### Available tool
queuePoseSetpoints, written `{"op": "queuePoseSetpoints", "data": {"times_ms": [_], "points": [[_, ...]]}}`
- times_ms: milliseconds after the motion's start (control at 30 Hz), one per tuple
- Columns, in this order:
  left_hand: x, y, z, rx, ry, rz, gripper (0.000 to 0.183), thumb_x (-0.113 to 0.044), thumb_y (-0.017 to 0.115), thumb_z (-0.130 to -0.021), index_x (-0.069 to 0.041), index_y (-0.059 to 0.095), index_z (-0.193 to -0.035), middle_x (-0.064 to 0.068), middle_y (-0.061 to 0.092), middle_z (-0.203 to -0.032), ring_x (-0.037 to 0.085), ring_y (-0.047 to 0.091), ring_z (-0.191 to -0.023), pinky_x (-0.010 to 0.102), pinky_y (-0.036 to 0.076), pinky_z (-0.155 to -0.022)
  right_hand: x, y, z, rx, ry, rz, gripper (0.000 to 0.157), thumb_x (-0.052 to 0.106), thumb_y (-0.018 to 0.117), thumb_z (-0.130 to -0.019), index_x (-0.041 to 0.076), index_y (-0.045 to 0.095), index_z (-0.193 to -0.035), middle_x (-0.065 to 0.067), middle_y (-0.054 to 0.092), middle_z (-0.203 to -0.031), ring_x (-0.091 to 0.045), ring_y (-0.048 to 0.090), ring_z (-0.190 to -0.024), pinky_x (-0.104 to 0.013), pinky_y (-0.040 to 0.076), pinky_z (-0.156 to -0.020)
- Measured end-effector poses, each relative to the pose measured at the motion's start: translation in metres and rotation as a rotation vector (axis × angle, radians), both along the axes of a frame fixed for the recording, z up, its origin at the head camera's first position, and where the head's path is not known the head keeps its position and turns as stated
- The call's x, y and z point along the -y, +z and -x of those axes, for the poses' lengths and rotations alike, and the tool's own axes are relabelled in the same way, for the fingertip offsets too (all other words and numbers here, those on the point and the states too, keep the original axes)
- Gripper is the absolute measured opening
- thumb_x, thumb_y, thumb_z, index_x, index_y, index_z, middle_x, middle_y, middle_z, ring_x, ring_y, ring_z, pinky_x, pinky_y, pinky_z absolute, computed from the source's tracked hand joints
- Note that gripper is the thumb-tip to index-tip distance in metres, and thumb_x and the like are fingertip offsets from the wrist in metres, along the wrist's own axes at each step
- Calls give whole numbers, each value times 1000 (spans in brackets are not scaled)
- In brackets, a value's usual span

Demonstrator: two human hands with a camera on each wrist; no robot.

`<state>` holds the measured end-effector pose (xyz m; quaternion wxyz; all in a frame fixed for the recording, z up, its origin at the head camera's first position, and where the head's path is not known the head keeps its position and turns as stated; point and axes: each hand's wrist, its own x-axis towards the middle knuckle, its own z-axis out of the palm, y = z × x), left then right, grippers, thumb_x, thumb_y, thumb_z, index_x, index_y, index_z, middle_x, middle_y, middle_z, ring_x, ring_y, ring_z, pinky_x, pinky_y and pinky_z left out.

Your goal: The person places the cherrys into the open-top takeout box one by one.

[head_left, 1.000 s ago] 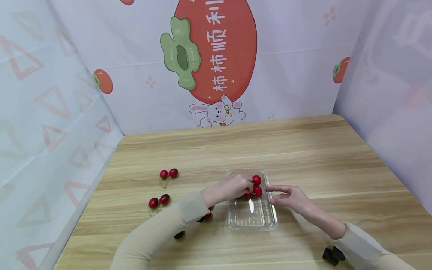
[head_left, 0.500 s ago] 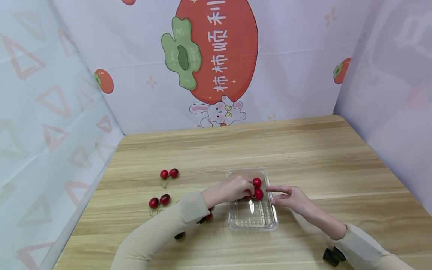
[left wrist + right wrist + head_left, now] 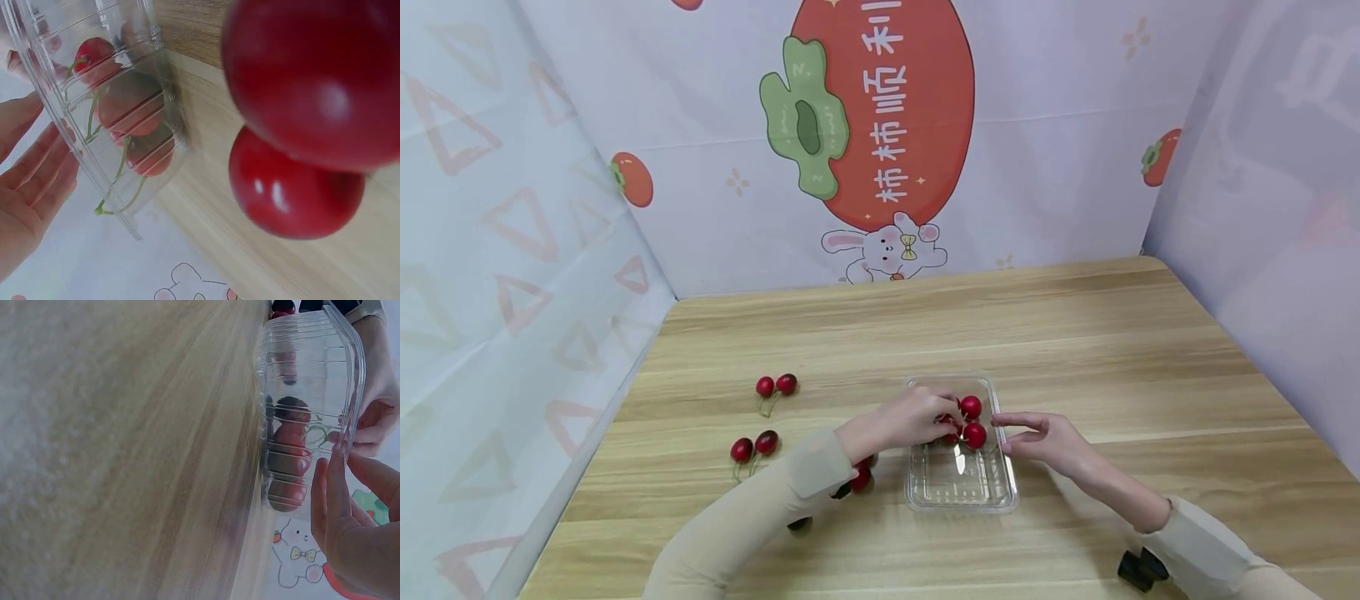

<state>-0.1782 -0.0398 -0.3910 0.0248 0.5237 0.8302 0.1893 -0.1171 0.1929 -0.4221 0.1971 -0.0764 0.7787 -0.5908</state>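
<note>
A clear plastic tray [image 3: 962,492] stands on the table with several red cherries [image 3: 974,435] at its far end. Their green stems [image 3: 119,169] show through the tray wall in the left wrist view. My left hand [image 3: 917,417] reaches over the tray's left side, its fingers close over the cherries and stems. In the left wrist view its thumb and fingers stand apart, with nothing pinched between them. My right hand [image 3: 1048,442] is at the tray's right side, its straight fingers touching the rim, as the right wrist view [image 3: 350,519] shows too.
Two stemmed cherries [image 3: 786,384] lie at the left of the wooden table [image 3: 1075,333], with another pair [image 3: 767,442] nearer. More cherries [image 3: 861,479] sit partly hidden beside my left sleeve [image 3: 760,517]. A black device [image 3: 1142,569] is at my right sleeve.
My left hand has drawn slightly back to the left, uncovering more of the cherries in the tray. Those cherries have shifted a little nearer. My right hand stays at the rim.
</note>
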Motion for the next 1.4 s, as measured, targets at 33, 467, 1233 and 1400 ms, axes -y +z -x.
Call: {"op": "queuePoseSetpoints", "data": {"times_ms": [33, 467, 1233, 1400], "points": [[2, 0, 0, 6, 4, -7, 9, -10, 64, -80, -7, 67, -87, 3, 62, -92, 10, 60, -82, 7, 42, -71, 0, 0, 0, -1, 1, 5, 54, 22, 64, -81, -4, 46, -124, -21, 56, -113, -21, 61, -94, -40, 44, -87], [22, 7, -1, 13, 65, -81, 13, -9, 64, -79, -4, 66, -91, 8, 61, -96, 16, 60, -84, 13, 46, -73, 0, 2, 1, -9, 4, 12, 54, 21, 64, -81, -6, 46, -124, -23, 53, -117, -19, 61, -94, -37, 45, -86], [68, 8, -9, -31, 202, -172, 11, -11, 65, -80, -6, 66, -89, 1, 60, -89, 13, 59, -85, 23, 48, -77, 1, 0, 0, -7, 2, 3, 54, 21, 64, -80, -5, 45, -124, -22, 53, -118, -21, 61, -94, -38, 45, -87], [79, 9, -10, -26, 240, -178, 12, -11, 64, -81, -4, 65, -90, 3, 61, -91, 15, 58, -87, 25, 48, -78, 1, 1, 0, -10, 7, 22, 55, 21, 64, -81, -6, 45, -124, -24, 51, -119, -23, 60, -95, -39, 45, -87]]}}
